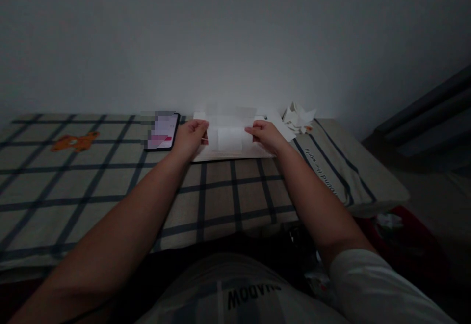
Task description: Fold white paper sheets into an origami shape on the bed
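A folded, partly see-through white sheet of paper (230, 138) is stretched between my two hands near the wall. My left hand (191, 137) pinches its left side between thumb and fingers. On the right side, my right hand (265, 134) grips it in a similar pinch. Two pale flaps stick up at the sheet's far edge, and a brighter square shows in its middle. More white paper (283, 127) lies flat beneath and to the right. A phone (164, 132) with a lit screen lies just left of my left hand.
Crumpled or folded white paper (299, 117) sits at the back right. An orange bear-shaped piece (74, 141) is at the left on the checked tablecloth (217, 196). The wall (235, 39) borders the table's back; a red container (408, 240) stands below its right end.
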`<action>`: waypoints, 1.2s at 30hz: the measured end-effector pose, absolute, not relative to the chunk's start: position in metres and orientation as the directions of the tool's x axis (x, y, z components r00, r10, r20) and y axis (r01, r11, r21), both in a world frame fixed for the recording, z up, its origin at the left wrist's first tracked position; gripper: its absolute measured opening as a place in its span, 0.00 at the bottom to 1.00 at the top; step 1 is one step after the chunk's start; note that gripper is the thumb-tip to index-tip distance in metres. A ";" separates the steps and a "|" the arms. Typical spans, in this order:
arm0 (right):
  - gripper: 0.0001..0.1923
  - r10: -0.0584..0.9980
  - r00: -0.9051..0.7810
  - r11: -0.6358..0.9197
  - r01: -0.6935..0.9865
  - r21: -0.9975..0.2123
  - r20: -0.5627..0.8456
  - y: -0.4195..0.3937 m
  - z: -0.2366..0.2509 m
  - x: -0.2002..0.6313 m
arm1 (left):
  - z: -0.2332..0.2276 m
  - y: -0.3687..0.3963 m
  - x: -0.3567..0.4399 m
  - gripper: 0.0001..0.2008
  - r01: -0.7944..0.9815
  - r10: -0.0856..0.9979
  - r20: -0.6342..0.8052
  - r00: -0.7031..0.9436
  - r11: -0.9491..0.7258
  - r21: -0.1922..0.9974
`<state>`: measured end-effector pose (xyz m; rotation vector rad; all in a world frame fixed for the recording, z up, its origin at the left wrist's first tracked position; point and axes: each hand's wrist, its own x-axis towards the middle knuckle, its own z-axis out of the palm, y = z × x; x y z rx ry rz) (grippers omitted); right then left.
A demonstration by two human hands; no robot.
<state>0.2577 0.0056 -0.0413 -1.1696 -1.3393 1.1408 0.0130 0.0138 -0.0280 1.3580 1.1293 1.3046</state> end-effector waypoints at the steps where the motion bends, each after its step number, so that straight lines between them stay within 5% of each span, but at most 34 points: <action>1: 0.12 0.995 -0.045 0.095 0.057 -0.994 0.093 0.006 -0.042 0.259 | -0.027 0.013 0.013 0.06 0.024 0.988 0.145 0.058 -0.146 0.989; 14: 0.07 0.997 -0.048 0.053 -0.112 -0.992 0.059 0.009 -0.039 0.266 | -0.025 0.019 -0.001 0.08 -0.137 0.966 0.041 0.255 -0.006 0.991; 20: 0.07 0.987 -0.126 0.101 0.013 -0.995 0.099 0.001 -0.036 0.258 | -0.017 0.011 0.002 0.17 -0.070 0.911 -0.140 0.387 0.181 0.981; 26: 0.07 0.981 -0.134 0.162 0.151 -0.975 0.142 -0.007 -0.033 0.249 | -0.017 -0.008 0.012 0.15 0.182 0.820 -0.203 0.535 0.123 0.976; 36: 0.20 0.987 -0.106 0.125 0.057 -0.991 0.118 -0.007 -0.030 0.242 | -0.029 0.003 0.012 0.13 0.400 0.916 0.082 0.394 -0.251 0.881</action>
